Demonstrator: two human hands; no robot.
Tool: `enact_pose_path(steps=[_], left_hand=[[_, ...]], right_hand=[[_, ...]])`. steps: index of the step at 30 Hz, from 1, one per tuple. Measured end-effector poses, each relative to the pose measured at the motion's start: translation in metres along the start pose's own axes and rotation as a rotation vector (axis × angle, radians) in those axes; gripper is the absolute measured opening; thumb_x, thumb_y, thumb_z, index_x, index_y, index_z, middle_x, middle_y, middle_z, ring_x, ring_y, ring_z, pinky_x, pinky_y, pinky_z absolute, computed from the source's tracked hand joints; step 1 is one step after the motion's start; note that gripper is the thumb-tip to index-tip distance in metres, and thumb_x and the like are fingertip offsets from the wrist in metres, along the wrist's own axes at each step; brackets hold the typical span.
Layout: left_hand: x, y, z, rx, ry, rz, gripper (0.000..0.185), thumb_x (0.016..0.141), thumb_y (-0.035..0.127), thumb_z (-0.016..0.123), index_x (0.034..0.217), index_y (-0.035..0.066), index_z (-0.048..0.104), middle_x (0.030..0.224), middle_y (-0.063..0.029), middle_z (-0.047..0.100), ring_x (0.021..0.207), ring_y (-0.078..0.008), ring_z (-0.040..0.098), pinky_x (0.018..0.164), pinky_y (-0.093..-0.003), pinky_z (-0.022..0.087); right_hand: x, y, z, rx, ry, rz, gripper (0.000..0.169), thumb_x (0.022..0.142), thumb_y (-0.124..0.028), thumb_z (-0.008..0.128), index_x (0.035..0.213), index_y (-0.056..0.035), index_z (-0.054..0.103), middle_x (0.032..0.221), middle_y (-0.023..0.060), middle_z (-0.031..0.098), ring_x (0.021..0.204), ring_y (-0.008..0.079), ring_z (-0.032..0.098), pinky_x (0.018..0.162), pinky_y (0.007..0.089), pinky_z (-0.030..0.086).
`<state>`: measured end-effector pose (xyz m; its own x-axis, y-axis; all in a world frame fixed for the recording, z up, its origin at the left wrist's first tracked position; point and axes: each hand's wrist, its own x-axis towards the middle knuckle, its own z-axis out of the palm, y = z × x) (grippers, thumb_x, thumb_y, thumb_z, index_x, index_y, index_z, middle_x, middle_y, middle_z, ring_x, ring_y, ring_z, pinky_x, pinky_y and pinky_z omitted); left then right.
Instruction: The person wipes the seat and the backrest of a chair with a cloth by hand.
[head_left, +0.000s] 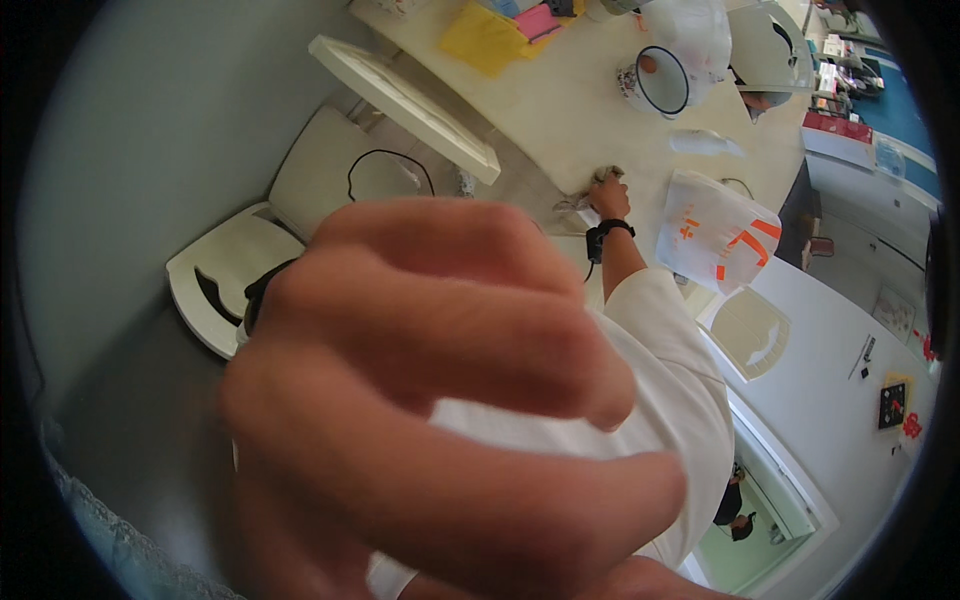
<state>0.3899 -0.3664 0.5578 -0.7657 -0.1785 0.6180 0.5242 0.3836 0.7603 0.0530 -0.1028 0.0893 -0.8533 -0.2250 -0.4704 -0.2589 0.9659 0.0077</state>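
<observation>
My left hand (450, 337), large and blurred close to the camera, fills the middle of the view. Its fingers are curled but apart, with white shirt showing through the gap and nothing seen held. Beyond it my right hand (611, 196), with a black band and small black device at the wrist, rests at the edge of a cream table (555, 127). Its fingers are around a small grey-green item (606, 174) that I cannot identify. Crumpled clear plastic (571, 204) lies beside that hand. A white plastic bag with orange print (718, 232) is to its right.
A blue-rimmed white enamel mug (661, 81) and a clear plastic bag (694, 37) stand on the table. Near the top lie yellow cloth (484, 37) and a pink item (538, 22). Cream chairs (225, 277) are at the left. Another person (731, 510) appears in a doorway, lower right.
</observation>
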Motion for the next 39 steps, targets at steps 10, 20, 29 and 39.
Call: enact_pose_path(steps=[10, 20, 29, 39], left_hand=[[0.005, 0.002, 0.007, 0.117, 0.011, -0.093, 0.038, 0.103, 0.035, 0.043, 0.084, 0.018, 0.071, 0.085, 0.0099, 0.068, 0.077, -0.0056, 0.059, 0.066, -0.0255, 0.043], [-0.001, -0.001, 0.015, -0.023, -0.053, -0.064, 0.033, 0.101, 0.032, 0.047, 0.085, 0.016, 0.070, 0.085, 0.0049, 0.068, 0.078, -0.0093, 0.060, 0.068, -0.0258, 0.044], [0.000, -0.006, 0.019, -0.071, -0.032, -0.078, 0.027, 0.098, 0.027, 0.049, 0.089, 0.012, 0.070, 0.087, 0.0015, 0.068, 0.080, -0.0127, 0.061, 0.070, -0.0273, 0.045], [0.009, 0.001, 0.022, 0.007, 0.025, -0.152, 0.021, 0.096, 0.022, 0.052, 0.094, 0.008, 0.069, 0.090, -0.0023, 0.068, 0.082, -0.0164, 0.062, 0.073, -0.0290, 0.047]], right_hand=[[0.018, -0.090, 0.022, -0.073, 0.054, -0.274, 0.035, 0.079, -0.026, 0.063, 0.104, -0.0033, 0.071, 0.124, 0.0244, 0.060, 0.107, 0.0386, 0.063, 0.086, 0.0457, 0.056], [0.005, -0.098, -0.001, 0.074, 0.076, -0.344, 0.053, 0.081, -0.027, 0.060, 0.132, -0.0161, 0.053, 0.129, 0.0257, 0.052, 0.118, 0.0454, 0.054, 0.093, 0.0584, 0.048], [0.089, 0.025, 0.007, 0.016, 0.053, 0.183, 0.063, 0.082, -0.035, 0.063, 0.138, -0.0090, 0.052, 0.142, 0.0240, 0.047, 0.128, 0.0428, 0.049, 0.105, 0.0531, 0.042], [0.076, -0.129, -0.014, -0.177, 0.144, -0.276, 0.055, 0.085, -0.025, 0.061, 0.137, -0.0094, 0.051, 0.138, 0.0186, 0.047, 0.126, 0.0391, 0.048, 0.098, 0.0554, 0.045]])
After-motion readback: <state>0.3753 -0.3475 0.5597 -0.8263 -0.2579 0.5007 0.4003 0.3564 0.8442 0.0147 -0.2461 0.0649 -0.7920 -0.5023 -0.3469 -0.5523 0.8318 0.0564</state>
